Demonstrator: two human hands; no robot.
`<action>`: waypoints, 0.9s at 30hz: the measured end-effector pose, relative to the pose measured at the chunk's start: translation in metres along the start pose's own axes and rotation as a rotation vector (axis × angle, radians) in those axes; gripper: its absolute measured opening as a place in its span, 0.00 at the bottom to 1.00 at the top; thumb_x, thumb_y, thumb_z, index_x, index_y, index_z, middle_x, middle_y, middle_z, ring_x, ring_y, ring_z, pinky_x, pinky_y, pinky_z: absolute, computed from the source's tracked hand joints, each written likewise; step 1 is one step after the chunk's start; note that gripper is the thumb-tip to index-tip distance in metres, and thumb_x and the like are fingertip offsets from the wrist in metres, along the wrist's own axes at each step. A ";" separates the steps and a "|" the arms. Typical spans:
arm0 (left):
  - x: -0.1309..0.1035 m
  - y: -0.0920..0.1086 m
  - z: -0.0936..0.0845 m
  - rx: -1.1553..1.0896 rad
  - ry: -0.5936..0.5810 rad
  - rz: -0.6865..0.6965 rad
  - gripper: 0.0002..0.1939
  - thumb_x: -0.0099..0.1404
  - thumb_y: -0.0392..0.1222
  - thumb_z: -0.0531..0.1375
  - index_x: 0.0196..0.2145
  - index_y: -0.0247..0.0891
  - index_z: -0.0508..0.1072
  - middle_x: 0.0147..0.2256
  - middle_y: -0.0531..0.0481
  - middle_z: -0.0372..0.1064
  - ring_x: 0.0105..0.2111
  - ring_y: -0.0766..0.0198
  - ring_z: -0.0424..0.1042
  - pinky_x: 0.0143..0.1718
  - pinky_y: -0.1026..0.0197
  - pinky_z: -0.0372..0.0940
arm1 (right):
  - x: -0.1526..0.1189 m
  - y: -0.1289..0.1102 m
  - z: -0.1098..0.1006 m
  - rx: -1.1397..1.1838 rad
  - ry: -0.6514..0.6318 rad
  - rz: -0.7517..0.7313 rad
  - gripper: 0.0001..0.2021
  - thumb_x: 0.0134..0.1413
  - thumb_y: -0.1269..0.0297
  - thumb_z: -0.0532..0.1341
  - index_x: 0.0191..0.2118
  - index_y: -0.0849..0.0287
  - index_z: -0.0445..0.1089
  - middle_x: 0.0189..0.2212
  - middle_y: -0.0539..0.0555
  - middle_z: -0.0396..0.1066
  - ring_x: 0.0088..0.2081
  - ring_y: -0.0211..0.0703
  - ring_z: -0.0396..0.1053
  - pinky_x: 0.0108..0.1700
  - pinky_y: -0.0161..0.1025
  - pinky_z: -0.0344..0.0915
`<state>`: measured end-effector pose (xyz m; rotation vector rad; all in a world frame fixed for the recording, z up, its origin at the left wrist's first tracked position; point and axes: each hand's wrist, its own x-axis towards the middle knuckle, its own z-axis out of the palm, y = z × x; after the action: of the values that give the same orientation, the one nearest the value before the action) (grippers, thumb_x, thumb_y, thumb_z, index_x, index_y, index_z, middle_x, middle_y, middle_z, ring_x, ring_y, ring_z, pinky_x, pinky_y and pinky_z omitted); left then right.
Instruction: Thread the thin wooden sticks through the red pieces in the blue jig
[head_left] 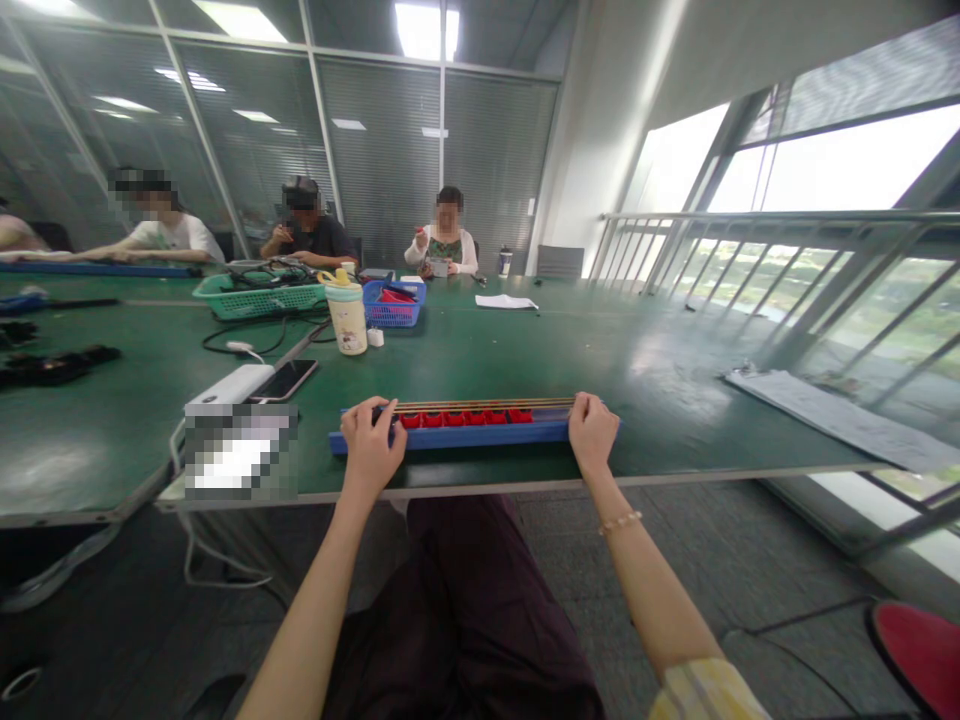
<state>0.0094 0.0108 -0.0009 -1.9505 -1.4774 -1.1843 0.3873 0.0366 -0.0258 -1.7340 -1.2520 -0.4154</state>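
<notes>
A long blue tray (487,437) lies across the green table near its front edge, with several red pieces (474,419) in a row inside it. Thin yellowish strips (484,404) run lengthwise along the tray's far side. At the tray's left end is my left hand (373,437), its fingers bent around something I cannot make out. My right hand (591,430) is closed at the right end, by the ends of the strips; what its fingers pinch is too small to tell.
Left of the tray are a phone (289,381), a white power bank (229,388) and cables. Farther back stand a cup (347,318), a green basket (259,297) and a blue basket (393,313). A clipboard (832,408) lies right. Several people sit opposite.
</notes>
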 end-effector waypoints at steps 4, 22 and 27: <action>0.000 0.000 0.000 -0.002 -0.003 -0.005 0.18 0.65 0.41 0.55 0.50 0.35 0.75 0.50 0.38 0.65 0.50 0.48 0.58 0.54 0.46 0.58 | 0.000 0.001 0.001 -0.037 0.000 -0.006 0.25 0.69 0.56 0.42 0.31 0.61 0.71 0.26 0.61 0.73 0.31 0.46 0.68 0.42 0.42 0.54; 0.001 0.001 -0.001 -0.045 -0.024 -0.038 0.18 0.64 0.41 0.54 0.50 0.37 0.75 0.51 0.38 0.65 0.51 0.49 0.57 0.54 0.45 0.57 | 0.002 -0.004 -0.002 0.111 -0.033 -0.085 0.21 0.68 0.58 0.44 0.43 0.60 0.73 0.39 0.60 0.76 0.40 0.48 0.68 0.46 0.42 0.55; 0.001 0.001 -0.001 -0.046 -0.027 -0.033 0.18 0.65 0.40 0.54 0.50 0.37 0.75 0.51 0.38 0.65 0.50 0.49 0.58 0.55 0.45 0.57 | 0.001 -0.003 -0.003 0.093 -0.074 -0.102 0.20 0.68 0.59 0.45 0.38 0.58 0.74 0.37 0.58 0.77 0.39 0.47 0.66 0.44 0.41 0.53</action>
<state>0.0100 0.0102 0.0001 -1.9867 -1.5145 -1.2205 0.3862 0.0352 -0.0223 -1.6252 -1.3951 -0.3493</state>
